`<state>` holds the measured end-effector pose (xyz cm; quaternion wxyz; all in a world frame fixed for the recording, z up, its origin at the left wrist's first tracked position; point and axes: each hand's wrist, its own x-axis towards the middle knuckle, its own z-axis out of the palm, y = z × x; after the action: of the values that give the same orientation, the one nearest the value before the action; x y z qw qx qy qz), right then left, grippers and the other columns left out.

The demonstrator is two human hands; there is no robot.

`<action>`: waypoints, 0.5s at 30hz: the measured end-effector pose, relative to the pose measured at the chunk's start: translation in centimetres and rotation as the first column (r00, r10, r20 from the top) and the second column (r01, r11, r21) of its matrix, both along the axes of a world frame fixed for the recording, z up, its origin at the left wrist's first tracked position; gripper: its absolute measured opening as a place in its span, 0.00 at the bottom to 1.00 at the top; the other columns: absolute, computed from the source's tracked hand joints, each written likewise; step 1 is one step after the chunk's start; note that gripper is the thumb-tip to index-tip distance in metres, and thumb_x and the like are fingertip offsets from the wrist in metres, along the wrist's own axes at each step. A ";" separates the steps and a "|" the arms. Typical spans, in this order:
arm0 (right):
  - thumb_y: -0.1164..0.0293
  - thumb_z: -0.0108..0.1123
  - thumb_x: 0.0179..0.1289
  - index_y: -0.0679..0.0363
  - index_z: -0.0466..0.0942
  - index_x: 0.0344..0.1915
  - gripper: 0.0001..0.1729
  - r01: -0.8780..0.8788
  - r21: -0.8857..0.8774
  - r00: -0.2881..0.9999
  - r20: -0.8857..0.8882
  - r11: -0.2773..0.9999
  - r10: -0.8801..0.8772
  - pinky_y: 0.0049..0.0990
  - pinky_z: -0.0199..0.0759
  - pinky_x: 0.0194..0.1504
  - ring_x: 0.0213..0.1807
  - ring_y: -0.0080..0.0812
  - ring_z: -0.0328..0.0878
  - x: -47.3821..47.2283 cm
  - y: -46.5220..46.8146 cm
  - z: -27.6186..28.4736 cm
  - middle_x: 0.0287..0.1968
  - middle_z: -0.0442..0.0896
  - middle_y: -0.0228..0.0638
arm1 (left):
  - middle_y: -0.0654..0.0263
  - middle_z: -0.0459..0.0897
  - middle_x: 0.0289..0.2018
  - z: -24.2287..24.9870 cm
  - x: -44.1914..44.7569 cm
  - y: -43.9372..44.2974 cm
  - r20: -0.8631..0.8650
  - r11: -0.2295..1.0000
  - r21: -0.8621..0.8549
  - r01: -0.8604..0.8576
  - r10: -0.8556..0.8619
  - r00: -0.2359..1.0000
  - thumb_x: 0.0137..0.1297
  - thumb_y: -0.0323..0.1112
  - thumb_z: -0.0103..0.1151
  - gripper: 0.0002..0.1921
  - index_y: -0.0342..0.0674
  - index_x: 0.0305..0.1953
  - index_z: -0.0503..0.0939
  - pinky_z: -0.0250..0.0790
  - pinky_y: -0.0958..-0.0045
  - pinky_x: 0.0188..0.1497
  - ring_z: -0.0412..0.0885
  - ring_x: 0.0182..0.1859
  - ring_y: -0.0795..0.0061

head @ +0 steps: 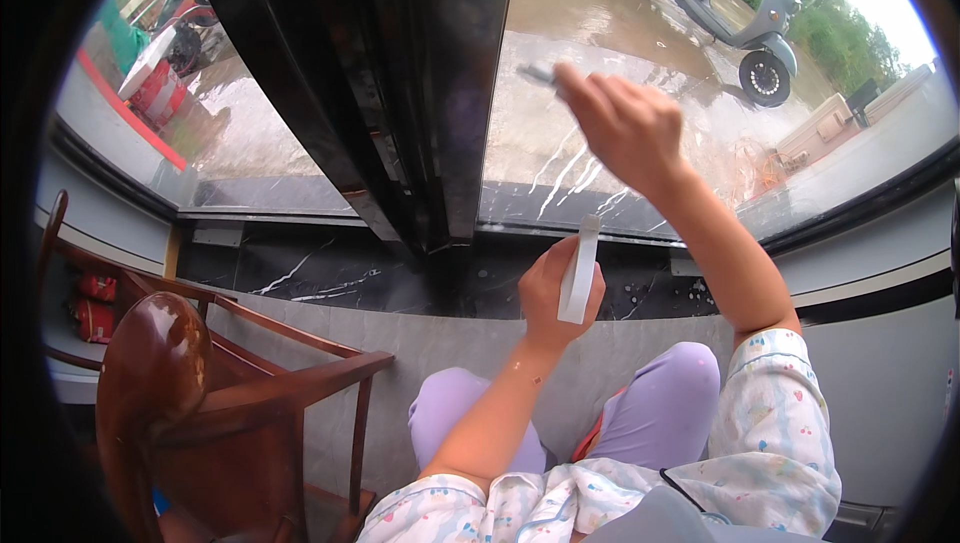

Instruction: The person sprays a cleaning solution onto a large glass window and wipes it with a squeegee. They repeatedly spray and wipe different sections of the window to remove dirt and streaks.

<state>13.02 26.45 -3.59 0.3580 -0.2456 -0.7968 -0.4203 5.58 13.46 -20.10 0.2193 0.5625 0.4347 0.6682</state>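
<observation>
My left hand point(546, 284) is closed around a narrow white tool point(577, 280), perhaps plastic, held above the black marble-patterned floor strip point(480, 280). Higher up, my right hand point(622, 119) is raised in front of the right glass pane point(517, 138). From its fingers sticks out a thin grey object point(537, 75), blurred and mostly hidden by the hand, so its kind is unclear. White streaks point(566, 168) show low in that pane, under the right hand. I cannot tell whether the right hand's object touches the glass.
A dark door frame point(390, 93) stands between two glass panes. A brown wooden chair point(255, 393) is close on my left, with red extinguisher-like objects point(96, 310) behind it. My bent knees point(660, 400) are in front of me. Outside, a scooter point(720, 10) stands on wet ground.
</observation>
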 end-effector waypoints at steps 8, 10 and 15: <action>0.62 0.62 0.64 0.47 0.78 0.47 0.12 0.122 0.190 0.973 -0.216 0.974 -0.079 0.22 0.64 0.16 0.20 0.18 0.74 1.1 1.2 1.2 0.23 0.76 0.20 | 0.59 0.80 0.33 0.2 -1.7 1.5 -0.083 0.993 -0.004 -0.115 0.115 0.990 0.57 0.28 0.59 0.14 0.36 0.46 0.76 0.70 0.65 0.40 0.76 0.32 0.61; 0.65 0.61 0.63 0.47 0.78 0.47 0.12 0.070 0.062 0.997 0.039 0.996 -0.072 0.19 0.64 0.17 0.22 0.15 0.75 1.0 1.0 -0.2 0.24 0.76 0.18 | 0.60 0.77 0.39 0.5 -2.1 1.6 -0.136 0.993 -0.010 -0.120 0.118 0.984 0.57 0.27 0.59 0.14 0.37 0.46 0.76 0.65 0.64 0.47 0.74 0.39 0.63; 0.65 0.64 0.60 0.49 0.77 0.47 0.14 0.115 -0.019 0.973 -0.201 0.993 -0.116 0.18 0.62 0.17 0.22 0.15 0.75 1.0 0.8 -1.2 0.24 0.75 0.18 | 0.60 0.68 0.42 0.6 -1.6 1.2 -0.078 0.972 -0.064 -0.226 0.221 0.972 0.58 0.28 0.59 0.14 0.37 0.47 0.76 0.64 0.64 0.52 0.70 0.49 0.61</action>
<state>14.02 27.25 -4.80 0.4111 -0.3341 -0.7424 -0.4102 4.01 14.68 -19.48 0.1476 0.5248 0.5266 0.6523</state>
